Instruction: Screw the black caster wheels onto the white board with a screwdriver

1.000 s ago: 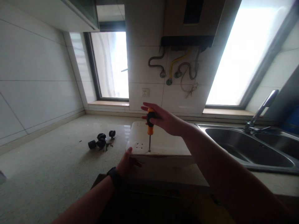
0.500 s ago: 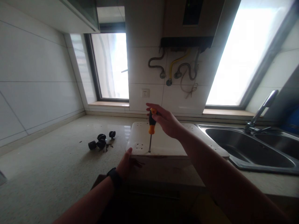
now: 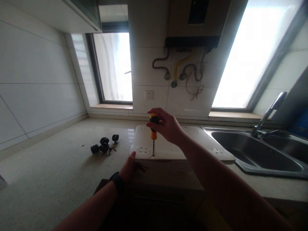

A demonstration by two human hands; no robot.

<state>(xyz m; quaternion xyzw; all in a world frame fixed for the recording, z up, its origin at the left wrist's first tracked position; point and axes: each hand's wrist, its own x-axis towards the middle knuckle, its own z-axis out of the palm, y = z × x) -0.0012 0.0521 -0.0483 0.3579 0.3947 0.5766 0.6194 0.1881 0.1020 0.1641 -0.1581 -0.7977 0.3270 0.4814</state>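
My right hand (image 3: pixel 166 123) grips an orange and black screwdriver (image 3: pixel 153 136) by its handle, fingers wrapped near the top. The screwdriver stands upright, its tip down on the front edge area of a white board (image 3: pixel 173 149). Groups of small holes show near the board's corners. My left hand (image 3: pixel 132 167), with a dark watch on the wrist, holds the board's front left corner, thumb on top and fingers beneath. Left of the board, several black casters (image 3: pixel 104 147) lie on the counter beside small dark screws (image 3: pixel 111 150).
A steel double sink (image 3: pixel 255 154) with a faucet (image 3: pixel 267 115) adjoins the board on the right. Behind are a tiled wall with a socket (image 3: pixel 149 95), and a water heater (image 3: pixel 192 22) with hanging pipes. The speckled counter (image 3: pixel 60 166) extends left.
My right hand has closed its fingers round the screwdriver handle, which now stands straighter. My left hand stays at the board's corner.
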